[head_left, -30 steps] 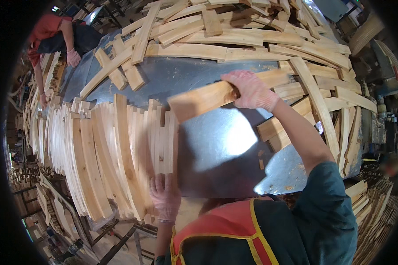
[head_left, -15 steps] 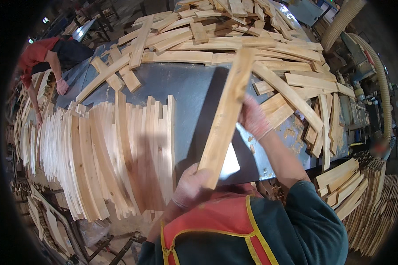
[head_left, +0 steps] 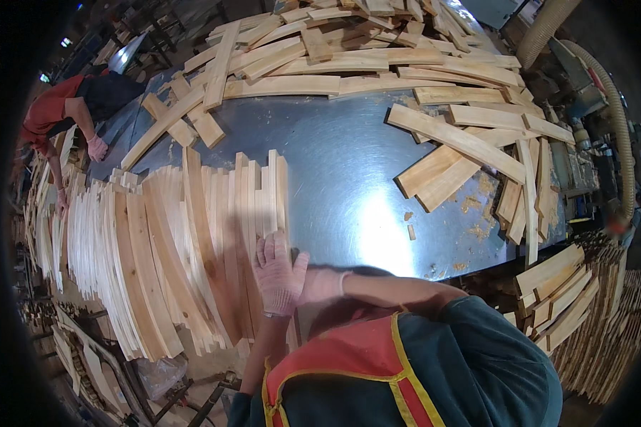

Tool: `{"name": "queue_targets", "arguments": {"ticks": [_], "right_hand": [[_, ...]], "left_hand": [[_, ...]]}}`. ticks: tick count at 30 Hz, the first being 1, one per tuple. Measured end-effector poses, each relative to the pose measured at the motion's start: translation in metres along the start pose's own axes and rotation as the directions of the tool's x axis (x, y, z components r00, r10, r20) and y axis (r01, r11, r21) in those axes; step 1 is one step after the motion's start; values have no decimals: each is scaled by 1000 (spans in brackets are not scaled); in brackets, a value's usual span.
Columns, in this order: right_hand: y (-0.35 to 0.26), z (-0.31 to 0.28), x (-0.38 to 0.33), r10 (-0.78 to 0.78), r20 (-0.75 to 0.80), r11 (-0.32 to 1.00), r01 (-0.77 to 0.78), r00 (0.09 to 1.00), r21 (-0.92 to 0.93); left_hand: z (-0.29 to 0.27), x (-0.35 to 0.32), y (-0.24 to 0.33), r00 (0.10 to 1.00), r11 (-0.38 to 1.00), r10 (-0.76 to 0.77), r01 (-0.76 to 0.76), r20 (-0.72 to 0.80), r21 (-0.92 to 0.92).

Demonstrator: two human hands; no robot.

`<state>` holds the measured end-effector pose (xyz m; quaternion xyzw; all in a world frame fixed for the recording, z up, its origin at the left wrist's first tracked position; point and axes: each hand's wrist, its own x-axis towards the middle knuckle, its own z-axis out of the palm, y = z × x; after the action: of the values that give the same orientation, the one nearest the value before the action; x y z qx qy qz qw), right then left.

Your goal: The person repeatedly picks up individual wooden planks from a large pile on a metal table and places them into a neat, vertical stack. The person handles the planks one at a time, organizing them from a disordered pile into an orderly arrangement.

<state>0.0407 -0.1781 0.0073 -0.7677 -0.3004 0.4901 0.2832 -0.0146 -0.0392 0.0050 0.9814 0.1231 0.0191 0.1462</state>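
Note:
A long row of wooden slats (head_left: 167, 263) stands on edge, packed side by side, on the left part of the metal table. My left hand (head_left: 278, 279), in a pale knit glove, lies over the row's right end with its fingers stretched out and thumb apart. Under it is the rightmost slat (head_left: 282, 192). My right hand (head_left: 320, 286), also gloved, reaches across from the right and rests beside that same end. Its fingers are mostly hidden behind my left hand, so their grip does not show.
The metal table (head_left: 342, 171) shines in front of me. Loose boards (head_left: 356, 62) heap along its far side, and more boards (head_left: 463, 142) lie crossed at the right. Stacked wood (head_left: 559, 295) stands at lower right. At far left, a co-worker (head_left: 57, 107) in red bends over slats.
The board I held up in both hands now stands at the row's right end. My right hand has come down and left, beside my left hand, which has flattened over the slats.

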Motion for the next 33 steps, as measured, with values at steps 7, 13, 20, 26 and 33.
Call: {"name": "queue_targets", "arguments": {"ticks": [7,13,20,26,33], "right_hand": [[196,-222,-79,10,-853,922,-335,521,-193],[295,-340,-190,433,-808,499,-853,400,-154],[264,-348,-210,299,-617,634,-635,728,-442],[349,-332,-232,27,-632,310,-607,775,-732],[202,-309,-199,475,-344,852,-520,810,-49]], "left_hand": [[3,1,-3,997,979,82,-78,-10,186],[26,3,-13,983,957,148,-115,-107,265],[20,5,-5,979,970,175,-151,-109,192],[16,10,-2,973,967,201,-178,-115,184],[24,4,-14,974,965,191,-164,-118,206]]}}
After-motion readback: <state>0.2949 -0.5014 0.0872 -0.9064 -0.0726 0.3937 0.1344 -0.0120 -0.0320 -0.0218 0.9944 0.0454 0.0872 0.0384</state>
